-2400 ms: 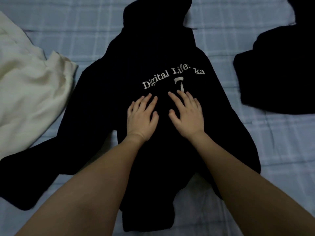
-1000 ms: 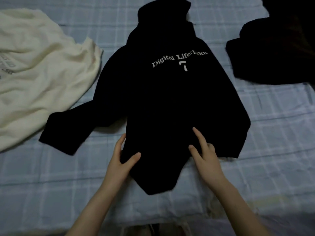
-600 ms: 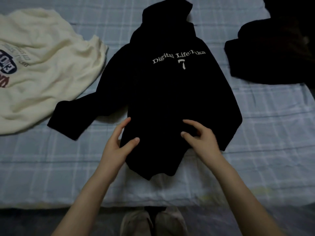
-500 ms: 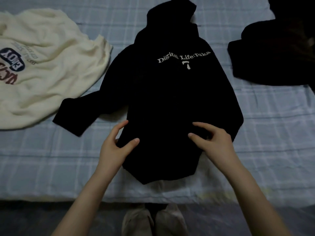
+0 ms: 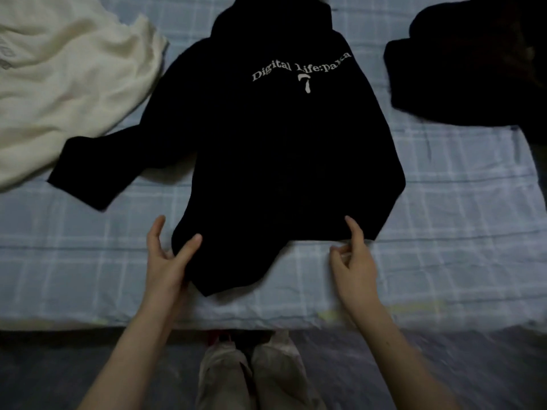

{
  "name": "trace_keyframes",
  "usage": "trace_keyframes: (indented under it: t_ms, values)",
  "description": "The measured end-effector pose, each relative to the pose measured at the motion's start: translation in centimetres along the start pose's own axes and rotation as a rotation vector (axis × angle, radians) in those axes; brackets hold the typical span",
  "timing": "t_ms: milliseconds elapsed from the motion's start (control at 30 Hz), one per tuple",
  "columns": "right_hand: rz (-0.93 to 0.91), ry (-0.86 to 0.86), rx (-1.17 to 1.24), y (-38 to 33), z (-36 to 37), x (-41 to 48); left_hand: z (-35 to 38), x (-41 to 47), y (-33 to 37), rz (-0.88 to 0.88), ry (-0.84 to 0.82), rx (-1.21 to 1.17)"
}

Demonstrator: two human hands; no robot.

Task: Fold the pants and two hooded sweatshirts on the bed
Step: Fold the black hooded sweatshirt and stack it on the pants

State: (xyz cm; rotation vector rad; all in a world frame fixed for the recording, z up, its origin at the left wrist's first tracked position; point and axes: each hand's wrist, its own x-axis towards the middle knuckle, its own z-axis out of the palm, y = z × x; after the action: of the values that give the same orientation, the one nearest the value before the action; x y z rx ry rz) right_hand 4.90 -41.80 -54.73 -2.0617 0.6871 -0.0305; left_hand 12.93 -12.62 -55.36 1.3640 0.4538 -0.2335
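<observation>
Black, thick and matte, the long-sleeved hooded sweatshirt with curved white lettering [image 5: 281, 149] lies front-up in the middle of the bed. Its hood [image 5: 266, 13] points away from the person and its hem [image 5: 310, 232] is nearest them. The sleeve on the person's left [image 5: 118, 164] is flung out flat. The other sleeve cannot be made out against the dark body.

The hem is not square. Its left end sags into a rounded point, while the right part runs straight.

The two hands are apart, one at each end of the hem. The left hand [image 5: 165, 261] lays its thumb [image 5: 191, 244] on the cloth, with its fingers straight along the edge. The right hand [image 5: 355, 261] touches the hem with an outstretched forefinger [image 5: 353, 229]. Its other fingers curl toward the thumb, and whether they nip anything I cannot tell.

The step in hand looks like squaring the garment before folding. To do it well, take both hem corners and draw them gently apart and toward the body until the edge lies level. Then sweep flat palms upward. Fleece of this weight probably holds bumps and drags on the sheet, so lift slightly rather than slide.

The pale blue checked cotton bedsheet [image 5: 444, 202] underneath is lightly creased. To the left a soft cream sweatshirt [image 5: 68, 78] lies rumpled, touching the outflung cuff. To the right sits a dark crumpled heap of cloth [image 5: 473, 60], perhaps the pants. Below the bed's edge are the person's legs in light trousers [image 5: 254, 374].
</observation>
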Motion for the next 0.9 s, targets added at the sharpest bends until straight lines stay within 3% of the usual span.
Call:
trace_keyframes:
  t_ms: [100, 200, 333, 500, 633, 767, 900]
  values:
    - [0.029, 0.135, -0.004, 0.3, -1.1, 1.6, 2.1, -1.5, -1.1, -0.044, -0.059, -0.04]
    - [0.052, 0.085, 0.161, 0.2, -1.7, 3.6, 4.1, -3.2, -2.3, 0.086, -0.145, 0.122]
    - [0.067, 0.047, 0.319, -0.3, -2.1, 5.7, 4.7, -2.6, -2.3, 0.109, -0.181, 0.19]
    - [-0.041, 0.061, 0.233, 0.6, -8.8, 6.0, -0.3, -0.6, 0.1, 0.113, -0.158, 0.26]
    - [0.049, 0.016, 0.154, 3.1, -10.5, 4.9, -1.2, 0.2, -0.1, 0.12, -0.075, 0.449]
    - [0.171, -0.012, 0.602, 3.4, -7.1, 2.7, 2.2, -2.2, -2.4, 0.051, 0.051, 0.241]
    - [0.084, 0.036, 0.459, 4.1, -4.8, -1.2, 4.3, -6.5, -5.0, 0.003, 0.193, -0.035]
